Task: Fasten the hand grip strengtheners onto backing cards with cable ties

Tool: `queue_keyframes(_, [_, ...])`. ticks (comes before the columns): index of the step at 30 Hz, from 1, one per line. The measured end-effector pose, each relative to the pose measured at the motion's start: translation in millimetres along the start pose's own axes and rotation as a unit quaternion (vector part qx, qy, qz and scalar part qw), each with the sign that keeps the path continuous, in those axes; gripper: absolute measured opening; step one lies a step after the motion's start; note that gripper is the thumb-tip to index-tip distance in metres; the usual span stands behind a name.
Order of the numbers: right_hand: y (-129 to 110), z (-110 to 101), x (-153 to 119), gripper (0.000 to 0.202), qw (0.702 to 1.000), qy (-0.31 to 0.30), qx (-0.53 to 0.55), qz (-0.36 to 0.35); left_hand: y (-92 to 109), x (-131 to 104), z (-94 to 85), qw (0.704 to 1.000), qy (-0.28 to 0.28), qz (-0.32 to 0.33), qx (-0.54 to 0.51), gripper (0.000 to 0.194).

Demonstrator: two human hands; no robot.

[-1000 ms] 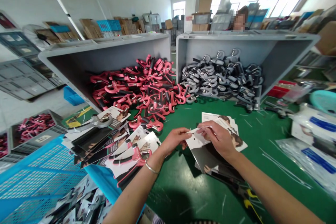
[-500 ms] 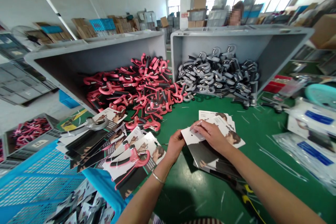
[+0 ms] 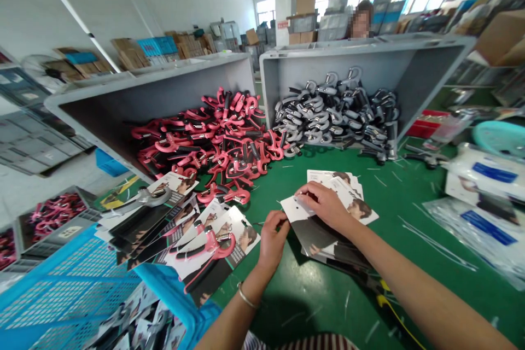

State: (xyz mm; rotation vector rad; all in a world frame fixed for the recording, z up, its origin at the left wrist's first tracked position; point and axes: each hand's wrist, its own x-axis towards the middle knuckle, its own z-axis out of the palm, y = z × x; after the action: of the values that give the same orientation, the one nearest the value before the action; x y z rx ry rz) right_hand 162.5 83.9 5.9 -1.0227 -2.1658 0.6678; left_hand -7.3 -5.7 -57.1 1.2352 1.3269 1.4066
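A printed packaging card (image 3: 301, 229), white at the top with small dark holes and dark below, lies on a fanned stack of similar cards (image 3: 326, 176). At its left edge my left hand (image 3: 273, 240) is closed, fingertips pinching the rim and partly hidden. My right hand (image 3: 328, 205) rests over the card's upper part, its thumb and fingers pinched together near the holes. What it pinches is too small to make out. Left of my hands, a pink hand gripper (image 3: 211, 243) lies on other cards, and a grey hand gripper (image 3: 153, 196) sits on the pile behind.
Two tipped grey bins, one left (image 3: 94, 90) and one right (image 3: 328, 52), spill pink and grey hand grippers onto the green table (image 3: 394, 213). A blue basket (image 3: 53, 295) stands lower left. Yellow-handled pliers (image 3: 388, 303), plastic packs (image 3: 488, 219) and loose white strips lie rightward. A person (image 3: 361, 22) is beyond.
My left hand has shifted slightly down along the card's left edge. My right hand has barely moved on the card. The whole view has turned a little.
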Motion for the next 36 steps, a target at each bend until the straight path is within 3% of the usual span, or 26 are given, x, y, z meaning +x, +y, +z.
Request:
queue_keyframes(2, [-1, 0, -1, 0.013, 1.0, 0.002, -0.009, 0.002, -6, 14, 13.4, 0.999, 0.021, -0.005, -0.034, 0.013])
queue_keyframes(7, [-3, 2, -2, 0.009, 0.999, 0.016, -0.027, 0.009, -19, 27, 32.1, 0.995, -0.017, -0.041, -0.086, 0.021])
queue_keyframes(17, [1, 3, -3, 0.008, 1.0, 0.006, -0.024, 0.016, -11, 28, 23.5, 0.989, -0.018, -0.057, -0.138, 0.026])
queue_keyframes(21, [-2, 0, -3, 0.008, 1.0, -0.008, -0.028, -0.004, -10, 32, 23.4, 0.987, -0.006, -0.055, -0.153, 0.034])
queue_keyframes(27, [-2, -1, -2, 0.02, 0.998, -0.032, -0.028, -0.037, -9, 31, 20.5, 0.984, -0.023, -0.075, -0.157, 0.03])
queue_keyframes(36, [-6, -10, -5, 0.016, 0.995, -0.073, -0.029, -0.065, 0, 28, 17.9, 0.968, -0.022, -0.077, -0.236, 0.038])
